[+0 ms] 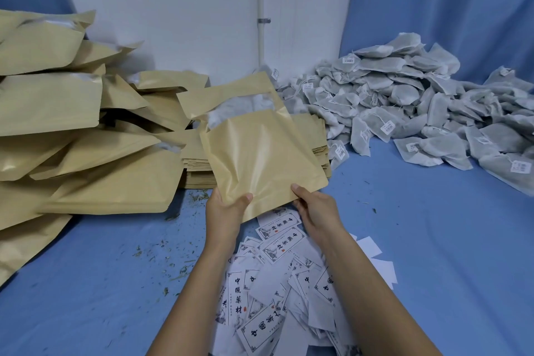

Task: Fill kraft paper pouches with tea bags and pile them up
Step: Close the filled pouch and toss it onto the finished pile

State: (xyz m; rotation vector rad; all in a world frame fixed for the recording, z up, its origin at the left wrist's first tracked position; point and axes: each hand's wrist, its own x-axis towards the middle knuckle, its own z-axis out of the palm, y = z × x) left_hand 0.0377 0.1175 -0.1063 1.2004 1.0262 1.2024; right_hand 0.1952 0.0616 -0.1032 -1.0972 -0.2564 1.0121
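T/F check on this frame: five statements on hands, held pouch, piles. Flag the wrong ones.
1. The left hand and right hand both pinch one kraft pouch at its near edge. True.
2. The tea bag heap lies at the left. False: it lies at the right; the filled pouches are piled at the left.
3. The printed labels lie scattered under the forearms. True.
4. The kraft pouch is sealed at its top. False: its mouth gapes open.
5. The work surface is bare wood. False: a blue cloth covers it.
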